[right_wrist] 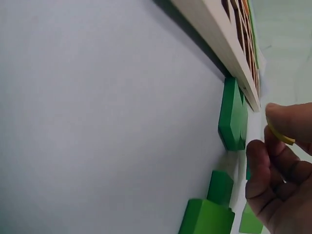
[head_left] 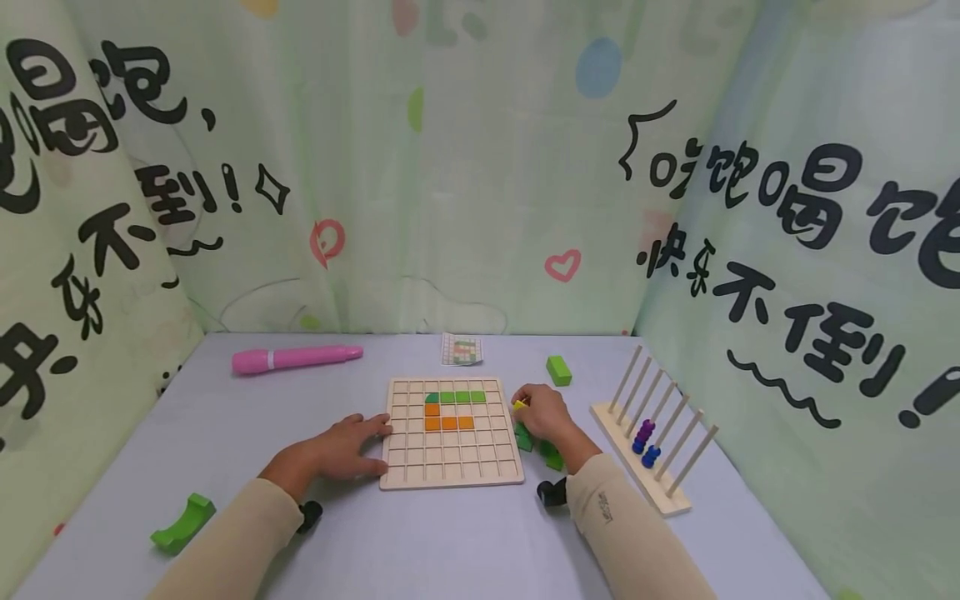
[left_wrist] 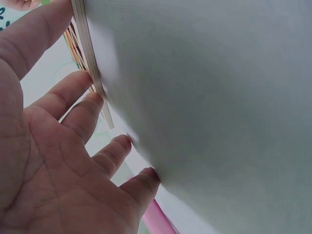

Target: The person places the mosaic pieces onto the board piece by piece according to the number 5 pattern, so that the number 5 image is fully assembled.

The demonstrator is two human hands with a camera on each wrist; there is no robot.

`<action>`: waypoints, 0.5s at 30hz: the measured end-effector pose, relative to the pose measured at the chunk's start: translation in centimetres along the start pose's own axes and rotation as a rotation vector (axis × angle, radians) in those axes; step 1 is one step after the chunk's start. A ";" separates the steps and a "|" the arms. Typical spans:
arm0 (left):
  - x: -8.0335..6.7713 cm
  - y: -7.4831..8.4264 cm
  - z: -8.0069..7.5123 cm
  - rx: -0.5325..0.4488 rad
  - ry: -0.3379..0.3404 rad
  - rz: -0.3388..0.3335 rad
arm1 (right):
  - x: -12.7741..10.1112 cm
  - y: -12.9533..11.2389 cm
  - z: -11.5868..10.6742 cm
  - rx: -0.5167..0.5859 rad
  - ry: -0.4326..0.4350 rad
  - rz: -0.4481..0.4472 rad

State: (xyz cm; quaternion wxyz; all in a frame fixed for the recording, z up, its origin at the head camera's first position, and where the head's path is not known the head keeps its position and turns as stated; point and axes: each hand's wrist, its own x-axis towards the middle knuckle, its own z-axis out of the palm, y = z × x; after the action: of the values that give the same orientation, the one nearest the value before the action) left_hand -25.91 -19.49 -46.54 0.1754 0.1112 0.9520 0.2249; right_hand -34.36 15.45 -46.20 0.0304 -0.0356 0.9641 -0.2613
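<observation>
A square wooden grid board (head_left: 457, 468) lies on the white table in the head view. On it, green squares (head_left: 462, 397) form a row with a dark green piece (head_left: 432, 398) at its left end, and orange squares (head_left: 449, 423) sit below. My left hand (head_left: 347, 448) touches the board's left edge with fingers spread and fairly straight. Beyond the right edge, my right hand (head_left: 546, 410) pinches a small yellow piece (right_wrist: 282, 137) between thumb and fingers; most of the piece is covered. Dark green blocks (right_wrist: 233, 114) lie beside the board, under and near that hand.
Behind the board lies a patterned card (head_left: 462, 350). A green block (head_left: 558, 371) and a wooden peg rack (head_left: 645, 458) with purple and blue beads stand to the right. At left are a pink pen-shaped object (head_left: 300, 358) and a green arch (head_left: 183, 523). Printed curtains (head_left: 480, 167) surround the table.
</observation>
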 end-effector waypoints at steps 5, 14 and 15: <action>0.1 0.0 0.0 0.009 0.002 -0.002 | -0.4 0.3 -0.3 0.049 0.012 0.012; 0.2 0.1 0.1 0.012 0.006 -0.009 | -0.7 0.6 -0.3 0.081 -0.003 -0.020; 0.2 0.1 0.1 0.012 0.006 -0.010 | -0.7 0.6 -0.3 0.092 -0.001 -0.030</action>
State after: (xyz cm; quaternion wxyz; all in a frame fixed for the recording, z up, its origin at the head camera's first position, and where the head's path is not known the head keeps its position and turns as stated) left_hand -26.01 -19.32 -46.67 0.1732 0.1068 0.9543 0.2187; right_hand -33.70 16.18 -46.18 0.0285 -0.0488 0.9504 -0.3058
